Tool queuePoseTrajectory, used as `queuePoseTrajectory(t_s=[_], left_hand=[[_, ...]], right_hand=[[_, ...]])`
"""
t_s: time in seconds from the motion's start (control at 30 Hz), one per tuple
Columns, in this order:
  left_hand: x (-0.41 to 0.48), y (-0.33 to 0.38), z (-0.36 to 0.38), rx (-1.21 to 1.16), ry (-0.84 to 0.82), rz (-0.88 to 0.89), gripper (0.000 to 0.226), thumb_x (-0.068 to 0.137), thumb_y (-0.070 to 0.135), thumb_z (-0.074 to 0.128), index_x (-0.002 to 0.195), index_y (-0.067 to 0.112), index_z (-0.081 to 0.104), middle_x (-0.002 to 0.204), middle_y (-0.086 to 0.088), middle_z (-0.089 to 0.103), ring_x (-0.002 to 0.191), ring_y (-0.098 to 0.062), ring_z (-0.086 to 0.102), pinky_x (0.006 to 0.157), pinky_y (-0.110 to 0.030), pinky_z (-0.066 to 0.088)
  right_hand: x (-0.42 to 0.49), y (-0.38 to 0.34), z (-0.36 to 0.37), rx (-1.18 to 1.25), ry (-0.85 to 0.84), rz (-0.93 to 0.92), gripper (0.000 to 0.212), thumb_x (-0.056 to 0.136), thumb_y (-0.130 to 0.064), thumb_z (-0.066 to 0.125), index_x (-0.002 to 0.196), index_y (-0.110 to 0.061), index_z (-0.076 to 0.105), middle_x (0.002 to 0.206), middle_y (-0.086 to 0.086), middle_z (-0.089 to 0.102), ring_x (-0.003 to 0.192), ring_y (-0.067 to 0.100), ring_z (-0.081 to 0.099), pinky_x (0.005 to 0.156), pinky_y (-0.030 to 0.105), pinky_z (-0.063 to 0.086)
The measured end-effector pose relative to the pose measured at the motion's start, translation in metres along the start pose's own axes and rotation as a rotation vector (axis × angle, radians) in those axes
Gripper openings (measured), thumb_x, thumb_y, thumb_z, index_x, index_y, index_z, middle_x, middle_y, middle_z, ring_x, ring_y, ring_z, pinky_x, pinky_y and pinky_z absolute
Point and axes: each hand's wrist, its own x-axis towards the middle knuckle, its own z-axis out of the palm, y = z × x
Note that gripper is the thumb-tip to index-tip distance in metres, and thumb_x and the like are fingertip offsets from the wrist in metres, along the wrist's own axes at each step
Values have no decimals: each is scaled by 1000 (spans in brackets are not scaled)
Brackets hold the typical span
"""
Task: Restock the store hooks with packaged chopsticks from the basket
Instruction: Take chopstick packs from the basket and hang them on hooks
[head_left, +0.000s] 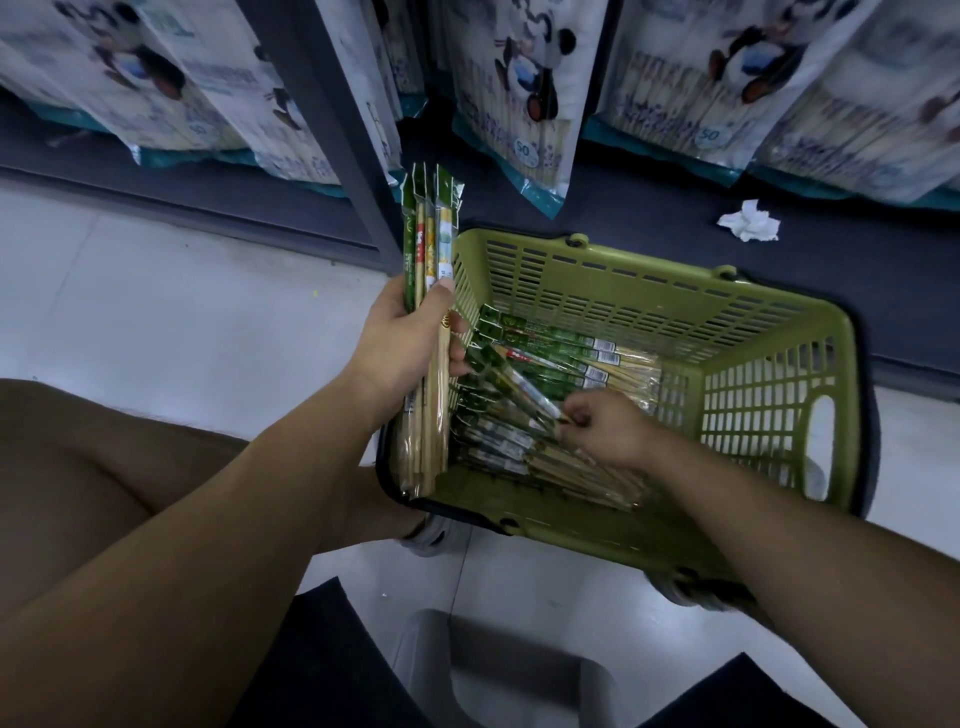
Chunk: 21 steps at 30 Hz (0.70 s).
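Left hand (405, 343) grips a bundle (431, 244) at the basket's (649, 275) nine o'clock. Right hand (608, 426) pinches one pack (524, 389). Light, slippery film, likely best held mid-length.

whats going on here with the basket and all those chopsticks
A person crouches over a green basket on the shop floor, gathering stock. The left hand grips a bundle of chopstick packs upright by the basket's left rim. The right hand reaches inside and pinches another pack from the loose packs lying there. No hooks are in view.
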Motion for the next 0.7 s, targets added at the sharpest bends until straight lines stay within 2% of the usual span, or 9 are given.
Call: queuePoseTrajectory(t_s=[0.07,0.17,0.27,0.33,0.4,0.43,0.5,0.57,0.7], left_hand=[[-3,2,5,5,14,7,17,103,33,60,111,19,56,71,0,65,54,-17,58,49,-32,53],[-10,8,18,7,1,20,22,101,32,64,112,16,54,70,4,62,54,-12,57,48,-28,50],[-23,18,38,14,-89,92,37,95,31,72,120,10,55,78,1,64,59,-11,61,52,-27,52],[-31,27,52,-4,-107,141,37,90,36,76,118,18,60,91,5,74,74,-10,71,62,-24,58],[-38,39,63,-19,-94,179,34,88,38,77,115,24,61,102,5,77,92,-10,75,76,-23,60],[-40,45,68,-31,-91,194,31,89,36,77,113,25,61,102,4,77,95,-11,75,79,-25,60],[-45,61,75,-72,-103,205,30,89,38,78,111,27,62,99,4,78,94,-14,75,77,-29,60],[-50,77,78,-132,-134,208,39,81,48,81,112,29,65,101,0,78,95,-18,76,75,-29,59],[-64,105,84,-106,-191,276,37,73,65,75,104,45,68,102,5,77,95,-18,76,76,-35,61]], right_hand=[[-12,-21,-21,214,86,-14,8,95,-24,71,91,-18,68,85,-3,72,77,8,67,71,27,50],[-35,-61,-49,415,172,-75,10,96,-25,70,89,-18,69,74,-9,71,56,-6,59,56,12,43],[-58,-99,-68,522,251,-160,8,96,-27,70,92,-20,70,72,-10,72,58,-5,61,57,13,45],[-70,-119,-75,548,324,-204,7,95,-27,71,93,-20,70,79,-5,75,65,5,67,59,20,50],[-82,-134,-82,522,431,-235,7,94,-24,72,93,-17,72,84,1,76,74,18,71,67,32,56],[-87,-139,-85,476,482,-265,7,94,-23,71,89,-17,72,79,0,74,69,17,68,64,34,54],[-101,-146,-94,301,561,-326,10,94,-23,69,84,-19,70,75,-2,66,62,8,59,59,24,44],[-117,-151,-106,151,588,-377,8,95,-24,65,89,-22,70,82,2,58,68,7,57,63,20,43],[-150,-156,-131,83,576,-426,10,98,-26,61,93,-23,69,75,-3,57,66,14,60,68,37,56]])
